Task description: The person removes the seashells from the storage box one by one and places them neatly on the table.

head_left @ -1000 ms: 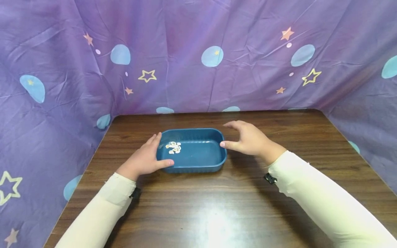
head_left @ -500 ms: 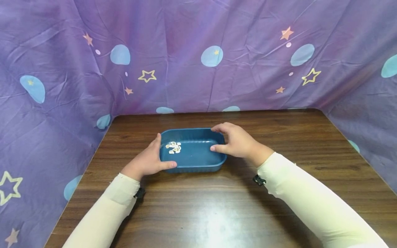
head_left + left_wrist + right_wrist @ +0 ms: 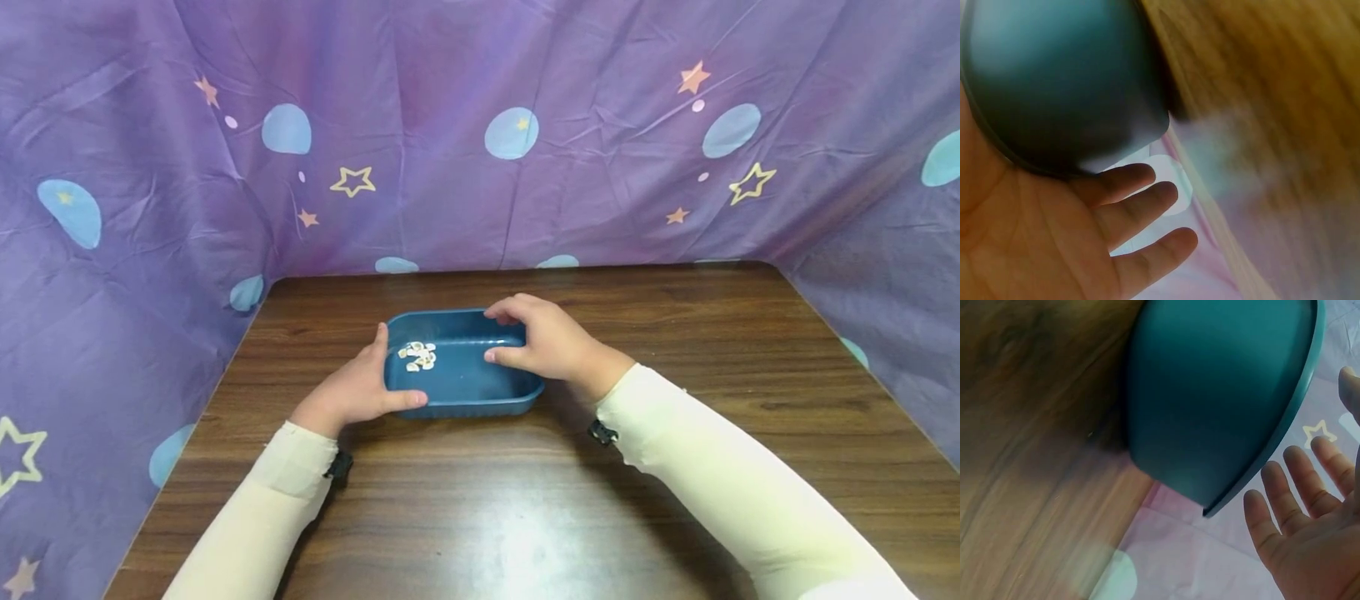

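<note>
Inward over the right part of the dish (image 3: pixel 465 383), the right hand (image 3: pixel 551 342) has been moved, fingers loosely apart. At the dish's left end the left hand (image 3: pixel 354 385) is spread, thumb at near rim; inside, white pieces (image 3: pixel 418 357) are seen. Upright on the table (image 3: pixel 420 500) the dish is set, long axis left-to-right. Reaching seems in hand; careful finger placing is called for.
</note>
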Tool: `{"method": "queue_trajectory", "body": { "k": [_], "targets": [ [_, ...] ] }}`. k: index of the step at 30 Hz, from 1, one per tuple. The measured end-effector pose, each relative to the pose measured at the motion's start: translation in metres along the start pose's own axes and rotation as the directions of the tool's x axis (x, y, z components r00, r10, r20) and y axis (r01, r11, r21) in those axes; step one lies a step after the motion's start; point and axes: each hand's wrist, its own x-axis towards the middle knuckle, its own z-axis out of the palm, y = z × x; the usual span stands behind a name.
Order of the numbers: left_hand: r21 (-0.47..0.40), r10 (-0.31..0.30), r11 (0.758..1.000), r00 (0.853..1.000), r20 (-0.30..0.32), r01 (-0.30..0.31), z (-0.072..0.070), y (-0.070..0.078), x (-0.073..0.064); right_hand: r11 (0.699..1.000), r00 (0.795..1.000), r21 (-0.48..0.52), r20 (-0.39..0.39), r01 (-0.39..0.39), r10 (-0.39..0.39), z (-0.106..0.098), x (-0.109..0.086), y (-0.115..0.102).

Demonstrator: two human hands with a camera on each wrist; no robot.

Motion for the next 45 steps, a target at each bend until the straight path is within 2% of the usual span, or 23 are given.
{"method": "queue_trajectory", "body": {
  "k": [8,23,31,39,45],
  "targets": [
    [0.0,-0.017,1.0,1.0,0.014,0.017,-0.002,0.001,-0.002,0.998,0.999,0.059,0.018,-0.035,0.034,0.012,0.015,-0.01],
    [0.004,-0.021,1.0,0.999,0.026,0.021,-0.004,0.004,-0.002,0.993,0.996,0.089,0.047,-0.075,0.071,0.032,0.034,-0.018],
    [0.003,-0.019,1.0,1.0,0.025,0.019,-0.003,0.002,-0.001,0.977,0.993,0.185,0.077,-0.106,0.093,0.044,0.046,-0.02],
    [0.008,-0.02,1.0,0.999,0.027,0.02,-0.003,0.002,0.001,0.973,0.99,0.191,0.083,-0.129,0.115,0.055,0.054,-0.024],
    [0.015,-0.02,1.0,0.999,0.025,0.02,-0.003,0.001,0.001,0.964,0.981,0.205,0.122,-0.172,0.149,0.066,0.058,-0.027]
  ]
}}
